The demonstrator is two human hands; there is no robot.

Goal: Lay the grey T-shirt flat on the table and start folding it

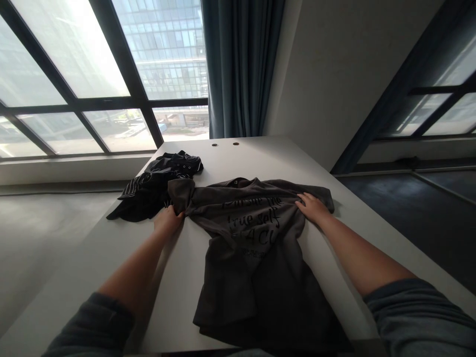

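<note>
On the white table (pixel 238 158), both outstretched hands' grips pinch the grey T-shirt (pixel 253 258): left hand (pixel 168 219), right hand (pixel 313 207).

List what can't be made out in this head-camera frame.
- Grey T-shirt: its hem runs past the table's near edge and the bottom of the frame.
- Its printed text: creased, only partly readable.
- Left hand: fingertips buried in the sleeve fabric.
- Right hand: fingertips hidden in folds.
- Dark striped garment: crumpled, type unclear.
- White table: two small round marks, too small to identify.

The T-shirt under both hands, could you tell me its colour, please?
Dark grey T-shirt with black lettering, seen best in the head view.
</note>
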